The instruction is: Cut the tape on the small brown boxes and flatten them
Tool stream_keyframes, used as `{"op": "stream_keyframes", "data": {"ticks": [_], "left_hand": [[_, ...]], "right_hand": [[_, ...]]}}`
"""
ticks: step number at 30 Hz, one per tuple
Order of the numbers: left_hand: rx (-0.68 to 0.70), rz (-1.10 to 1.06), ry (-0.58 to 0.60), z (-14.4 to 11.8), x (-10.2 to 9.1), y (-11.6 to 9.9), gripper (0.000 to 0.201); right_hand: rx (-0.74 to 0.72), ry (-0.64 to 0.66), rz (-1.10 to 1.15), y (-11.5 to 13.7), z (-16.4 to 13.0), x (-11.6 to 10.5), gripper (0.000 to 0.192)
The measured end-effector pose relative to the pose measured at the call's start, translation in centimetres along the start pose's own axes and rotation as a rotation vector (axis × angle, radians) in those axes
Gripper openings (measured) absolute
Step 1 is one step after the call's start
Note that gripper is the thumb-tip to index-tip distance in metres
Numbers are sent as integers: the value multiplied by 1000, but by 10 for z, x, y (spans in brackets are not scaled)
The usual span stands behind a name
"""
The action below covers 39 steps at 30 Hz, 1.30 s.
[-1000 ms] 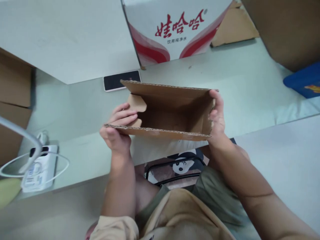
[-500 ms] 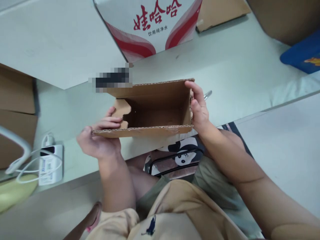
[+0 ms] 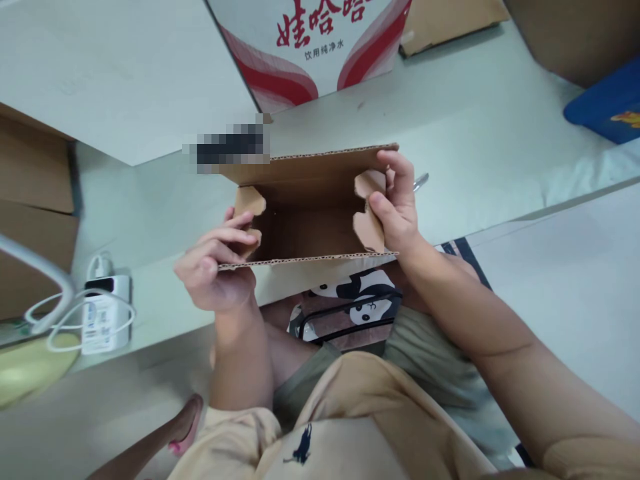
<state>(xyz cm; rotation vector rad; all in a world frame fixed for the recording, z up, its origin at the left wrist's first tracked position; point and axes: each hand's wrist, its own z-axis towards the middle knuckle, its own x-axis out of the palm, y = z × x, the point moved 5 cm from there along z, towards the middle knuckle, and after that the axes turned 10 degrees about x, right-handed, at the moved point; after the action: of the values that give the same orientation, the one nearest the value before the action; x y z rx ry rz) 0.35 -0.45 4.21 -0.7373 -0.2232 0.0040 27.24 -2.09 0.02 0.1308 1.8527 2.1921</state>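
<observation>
Several cartons (image 3: 317, 80) line the pale tabletop (image 3: 475, 133) beyond the open box (image 3: 310, 203).

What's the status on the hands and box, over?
Left hand and right hand gripping cardboard box. Top open. End flaps tilted inward, partly covering the opening.

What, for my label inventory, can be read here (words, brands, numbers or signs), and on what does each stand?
"娃哈哈": large red characters on the white-and-red carton; the picture's top edge cuts into them.
"饮用纯净水": small dark characters below, same carton.
White device with the cable: print too small and blurred to read.
Open cardboard box: no text visible.
</observation>
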Motion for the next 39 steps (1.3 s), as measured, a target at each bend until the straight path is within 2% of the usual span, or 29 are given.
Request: {"op": "stream_keyframes", "data": {"ticks": [3,5,7,8,11,14,18,22,25,29,31,34,37,39], "left_hand": [[-19,-2,-8,-2,1,4,51],[-34,18,-35,-2,3,6,42],[-18,25,-57,-1,3,8,30],[-17,27,-50,0,3,9,30],[-27,69,12,1,0,13,44],[6,118,100,2,-3,14,52],[-78,182,200,1,-4,19,41],[-135,222,236,1,-3,22,22],[-179,223,177,1,-4,24,23],[-178,209,100,4,-8,25,25],[-211,177,51,7,-14,28,23],[-294,90,-106,14,-28,35,21],[-377,4,-261,18,-45,45,20],[-488,18,-263,17,-50,53,22]], "right_hand": [[-6,-52,-7,-1,0,-2,71],[24,-38,-18,-5,2,-1,75],[14,-37,1,-5,4,-2,67],[-7,-45,24,-4,5,-3,59],[-91,-61,108,2,5,-5,42],[-111,-80,139,7,3,-6,44],[-72,-81,70,8,0,-6,42],[-67,-61,23,6,-4,-8,38],[-70,-25,26,3,-5,-8,44],[-52,-47,10,-7,-1,-8,57],[-49,-62,55,-14,1,-10,57],[21,-50,79,-28,4,-10,51],[123,113,52,-35,1,2,59],[108,269,65,-31,-5,14,74]]}}
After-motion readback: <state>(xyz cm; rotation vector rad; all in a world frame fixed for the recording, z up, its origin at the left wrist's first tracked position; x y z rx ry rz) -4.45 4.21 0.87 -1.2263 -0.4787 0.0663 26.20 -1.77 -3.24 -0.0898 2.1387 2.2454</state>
